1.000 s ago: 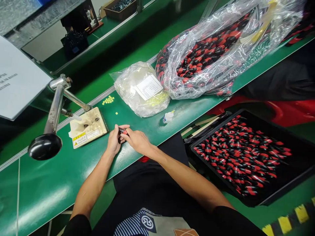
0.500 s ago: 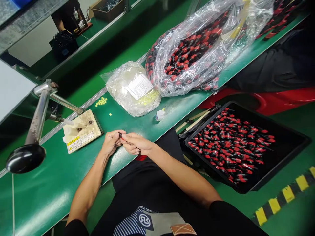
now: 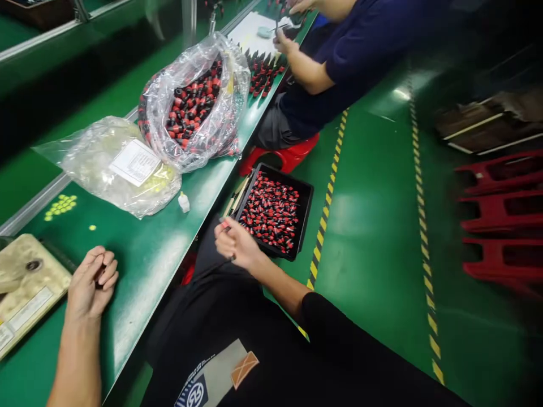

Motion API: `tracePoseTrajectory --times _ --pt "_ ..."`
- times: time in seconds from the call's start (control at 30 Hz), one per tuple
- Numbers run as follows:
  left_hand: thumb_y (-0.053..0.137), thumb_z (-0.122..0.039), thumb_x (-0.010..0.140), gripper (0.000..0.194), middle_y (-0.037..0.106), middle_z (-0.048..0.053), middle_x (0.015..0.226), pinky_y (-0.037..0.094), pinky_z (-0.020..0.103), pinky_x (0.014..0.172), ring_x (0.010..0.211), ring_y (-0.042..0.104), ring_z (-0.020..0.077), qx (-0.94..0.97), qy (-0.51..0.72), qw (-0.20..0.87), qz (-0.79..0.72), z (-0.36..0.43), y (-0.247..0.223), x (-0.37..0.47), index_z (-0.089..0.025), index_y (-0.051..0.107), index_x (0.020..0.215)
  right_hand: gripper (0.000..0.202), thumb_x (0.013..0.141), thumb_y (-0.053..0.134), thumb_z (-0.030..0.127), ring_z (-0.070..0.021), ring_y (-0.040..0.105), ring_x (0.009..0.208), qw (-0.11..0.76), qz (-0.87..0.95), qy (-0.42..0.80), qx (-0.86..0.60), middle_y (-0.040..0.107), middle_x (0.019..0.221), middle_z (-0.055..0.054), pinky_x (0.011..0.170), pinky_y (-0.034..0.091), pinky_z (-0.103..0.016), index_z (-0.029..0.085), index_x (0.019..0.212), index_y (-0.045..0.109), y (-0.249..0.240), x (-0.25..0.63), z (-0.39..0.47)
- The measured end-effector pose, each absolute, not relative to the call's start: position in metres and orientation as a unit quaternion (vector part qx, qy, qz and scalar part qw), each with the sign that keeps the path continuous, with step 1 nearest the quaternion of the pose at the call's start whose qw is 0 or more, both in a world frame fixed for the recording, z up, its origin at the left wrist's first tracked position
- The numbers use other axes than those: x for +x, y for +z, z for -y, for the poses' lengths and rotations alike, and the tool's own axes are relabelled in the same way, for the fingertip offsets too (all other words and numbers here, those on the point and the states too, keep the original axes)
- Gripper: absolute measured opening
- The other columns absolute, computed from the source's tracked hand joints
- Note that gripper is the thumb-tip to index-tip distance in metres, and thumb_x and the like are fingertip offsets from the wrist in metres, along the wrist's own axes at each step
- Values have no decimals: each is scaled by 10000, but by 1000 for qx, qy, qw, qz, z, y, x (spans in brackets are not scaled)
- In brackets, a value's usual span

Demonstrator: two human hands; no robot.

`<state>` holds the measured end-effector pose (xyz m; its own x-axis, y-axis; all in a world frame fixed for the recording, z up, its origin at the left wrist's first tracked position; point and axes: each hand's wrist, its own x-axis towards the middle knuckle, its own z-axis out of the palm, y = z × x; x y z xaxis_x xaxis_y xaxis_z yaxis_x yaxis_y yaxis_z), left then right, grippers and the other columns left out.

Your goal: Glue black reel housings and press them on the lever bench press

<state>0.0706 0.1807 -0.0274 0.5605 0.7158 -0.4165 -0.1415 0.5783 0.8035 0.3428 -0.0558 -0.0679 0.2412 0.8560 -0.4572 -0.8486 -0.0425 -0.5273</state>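
Observation:
My left hand hovers over the green table, right of the cream-coloured fixture block. Its fingers are curled, and whether something small sits between them is hidden. My right hand is past the table edge, close to the near left side of a black bin of red and black parts. Thumb and fingers pinch a small red and black part. A dark part also shows below that hand, near the little finger.
A clear bag of red and black parts and a bag with a white label lie on the table. Yellow pieces and a small white bottle are nearby. Beyond sits a person; red stools stand at right.
My hands have come apart. The right one has moved right toward the bin with the red and black part; the left stays over the table. The view has swung right, bringing the other person in.

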Motion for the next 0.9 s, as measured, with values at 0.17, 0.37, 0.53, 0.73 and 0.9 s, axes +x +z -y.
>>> tracePoseTrajectory --times 0.17,0.37,0.53,0.73,0.9 --pt "889 -468 797 403 365 -82 558 338 131 335 399 317 47 396 245 804 -370 -169 -29 75 -160 629 790 566 984 405 760 -105 188 458 750 -108 344 -554 204 525 122 436 249 -197 240 777 487 -92 434 105" --pt "895 -400 785 374 388 -69 625 376 148 360 449 388 54 379 260 813 -359 -167 -27 79 -150 616 779 403 956 600 518 -84 300 479 696 -142 378 -594 363 567 92 446 314 -177 242 740 402 -123 417 100" --pt "870 -372 822 308 442 -70 627 329 135 359 432 361 48 394 264 805 -356 -166 -33 80 -158 668 914 196 783 696 241 -87 411 557 700 -93 413 -575 537 766 24 458 286 -177 220 890 533 -96 357 75" --pt "879 -527 801 443 299 -100 554 251 126 368 419 260 36 392 273 811 -336 -165 -38 76 -146 653 793 188 947 520 224 -142 543 767 522 428 324 -663 616 1086 -59 718 483 -296 223 1079 654 -47 303 8" --pt "896 -449 796 384 336 -88 607 240 129 383 441 264 28 379 291 813 -332 -164 -37 74 -132 693 871 373 1002 441 146 -222 624 1037 264 669 216 -661 570 1368 -121 802 511 -332 227 1330 600 -47 265 -71"
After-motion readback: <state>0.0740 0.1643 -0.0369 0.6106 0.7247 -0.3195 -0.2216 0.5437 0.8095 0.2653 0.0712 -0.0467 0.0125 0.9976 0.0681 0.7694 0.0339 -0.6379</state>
